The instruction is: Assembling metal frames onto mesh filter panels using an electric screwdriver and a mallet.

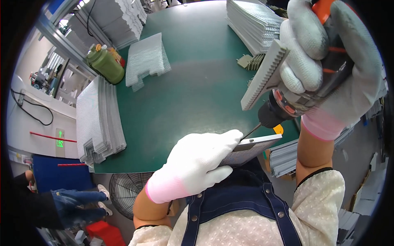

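Observation:
My left hand (197, 162), in a white glove with a pink cuff, is closed on a thin grey mesh panel with a pale frame (258, 141) near the table's front edge. Gloved too, my right hand (344, 78) grips a power screwdriver (271, 112) with a black chuck and orange markings. Its long thin bit slants down to the panel's frame edge, close to my left fingertips. I cannot tell whether the tip touches. A pale grey bar with a toothed edge (264, 78) sticks out beside the right-hand fingers, which seem to hold it along with the tool.
On the green table (197, 98) lie a stack of mesh sheets (100, 119) at left, a loose notched mesh sheet (147, 57), a green jug (106, 64) and a silvery stack (254, 26) at the far right. Small tan pieces (250, 61) lie below it. A floor fan (127, 192) stands front left.

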A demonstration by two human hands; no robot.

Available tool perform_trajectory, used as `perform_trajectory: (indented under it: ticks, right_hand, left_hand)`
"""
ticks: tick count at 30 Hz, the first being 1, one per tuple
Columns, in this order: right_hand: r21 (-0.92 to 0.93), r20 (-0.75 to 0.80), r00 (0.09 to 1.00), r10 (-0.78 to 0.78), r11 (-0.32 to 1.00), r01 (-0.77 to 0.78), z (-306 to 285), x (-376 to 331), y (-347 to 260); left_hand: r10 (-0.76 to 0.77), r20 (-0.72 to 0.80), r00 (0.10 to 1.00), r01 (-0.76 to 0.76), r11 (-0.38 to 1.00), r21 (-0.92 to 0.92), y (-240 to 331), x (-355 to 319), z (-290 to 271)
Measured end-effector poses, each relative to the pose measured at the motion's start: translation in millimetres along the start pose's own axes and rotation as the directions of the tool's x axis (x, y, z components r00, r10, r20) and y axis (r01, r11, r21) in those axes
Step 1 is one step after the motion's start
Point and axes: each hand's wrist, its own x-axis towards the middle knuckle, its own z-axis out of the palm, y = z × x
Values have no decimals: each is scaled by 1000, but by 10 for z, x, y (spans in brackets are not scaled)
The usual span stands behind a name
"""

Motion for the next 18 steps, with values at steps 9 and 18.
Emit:
perform_trajectory:
  ticks: [9,18]
  right_hand:
    - [137,63,997,43,989,-52,-447,-104,51]
    - [257,172,984,47,962,-91,-359,-42,164]
  left_hand:
    - [-21,235,972,23,1000,-6,-13,26,-107]
    - [-53,175,983,54,999,0,-13,-8,-96]
